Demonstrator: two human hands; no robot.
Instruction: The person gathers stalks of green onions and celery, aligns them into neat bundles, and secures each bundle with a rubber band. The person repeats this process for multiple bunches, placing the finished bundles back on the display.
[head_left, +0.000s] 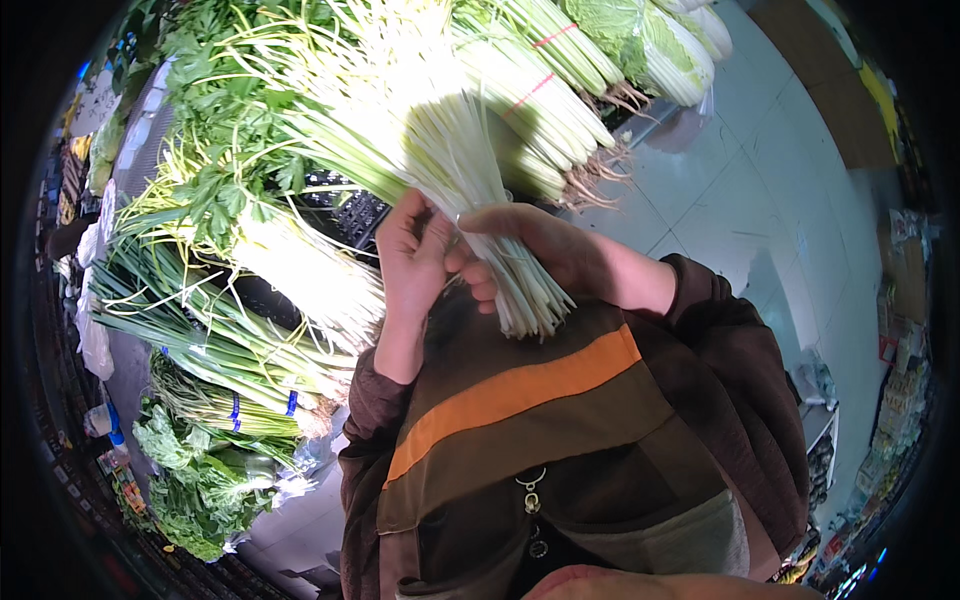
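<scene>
My right hand (532, 240) is closed round the pale lower stalks of a bunch of yellow chives (457, 150), whose cut ends point down towards my apron. At the bunch's left side my left hand (416, 247) has its thumb and fingertips pinched together; whether a stalk is between them cannot be told. The upper leaves are washed out by bright light. Left of my left hand lies another pile of pale chives (307, 262). Rooted celery bunches (551, 120) with red bands lie beyond my right hand.
Napa cabbages (675, 60) lie at the display's top right corner. Leafy celery (217, 112), leeks (187, 315), blue-banded green bunches (247, 409) and leafy greens (195, 480) line the left side. Part of a black crate (349, 210) shows between the vegetables. Cardboard boxes (825, 82) stand across the tiled floor.
</scene>
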